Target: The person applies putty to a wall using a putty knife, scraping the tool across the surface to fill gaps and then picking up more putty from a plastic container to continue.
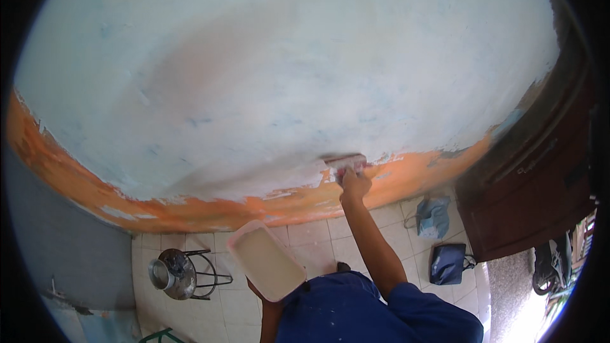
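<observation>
My right hand (354,185) grips a wide brush (343,161) with some red on it, its edge against the wall (305,70) where pale, patchy paint meets an orange lower band (419,174). My left hand (257,289), mostly hidden, holds a pale pink rectangular tub (267,259) of cream-coloured liquid from underneath, low in front of my blue-clothed body.
A round stool (184,273) with a metal pot (160,274) stands on the tiled floor at left, beside a grey side wall (70,216). At right lie a blue-grey bag (433,216) and dark bag (448,263), near a brown door (527,197) and motorbike (549,267) outside.
</observation>
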`<control>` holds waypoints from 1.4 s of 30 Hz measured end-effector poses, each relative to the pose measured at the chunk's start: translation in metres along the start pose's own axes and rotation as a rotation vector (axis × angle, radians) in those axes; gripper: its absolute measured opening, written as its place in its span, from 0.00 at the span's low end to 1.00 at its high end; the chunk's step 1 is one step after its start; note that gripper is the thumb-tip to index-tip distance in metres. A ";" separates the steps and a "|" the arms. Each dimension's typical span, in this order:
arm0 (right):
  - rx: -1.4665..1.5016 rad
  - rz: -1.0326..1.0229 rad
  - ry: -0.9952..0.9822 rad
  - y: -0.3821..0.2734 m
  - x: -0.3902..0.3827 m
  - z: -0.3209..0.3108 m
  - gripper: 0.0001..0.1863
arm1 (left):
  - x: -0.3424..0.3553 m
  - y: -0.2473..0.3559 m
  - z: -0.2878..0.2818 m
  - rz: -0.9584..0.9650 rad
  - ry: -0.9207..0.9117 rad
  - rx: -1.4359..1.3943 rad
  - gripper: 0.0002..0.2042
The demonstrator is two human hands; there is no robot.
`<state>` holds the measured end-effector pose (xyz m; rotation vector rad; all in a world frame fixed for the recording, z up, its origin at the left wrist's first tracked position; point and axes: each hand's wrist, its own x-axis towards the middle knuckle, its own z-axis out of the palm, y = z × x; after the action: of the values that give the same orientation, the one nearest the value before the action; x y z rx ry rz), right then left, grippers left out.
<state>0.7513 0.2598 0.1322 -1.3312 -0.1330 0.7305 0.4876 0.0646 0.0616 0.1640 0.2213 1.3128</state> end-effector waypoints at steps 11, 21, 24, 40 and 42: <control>0.547 -0.406 -0.518 -0.230 -0.128 0.079 0.07 | 0.018 0.015 -0.020 -0.039 -0.028 0.088 0.41; 0.374 0.307 -0.310 0.036 -0.030 0.041 0.08 | 0.005 0.047 -0.023 -0.024 0.004 -0.005 0.39; 0.389 0.511 -0.170 0.142 -0.005 -0.013 0.03 | 0.001 0.055 -0.026 -0.047 0.016 -0.011 0.38; 0.462 -0.348 -0.264 -0.190 -0.163 0.096 0.06 | 0.007 0.095 -0.052 -0.103 0.033 -0.067 0.36; 0.514 -0.458 -0.382 -0.222 -0.174 0.105 0.07 | 0.012 0.095 -0.071 -0.100 0.050 -0.082 0.35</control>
<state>0.6552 0.2393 0.4170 -0.6263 -0.5037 0.5652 0.3832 0.0996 0.0154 0.0501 0.2156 1.2250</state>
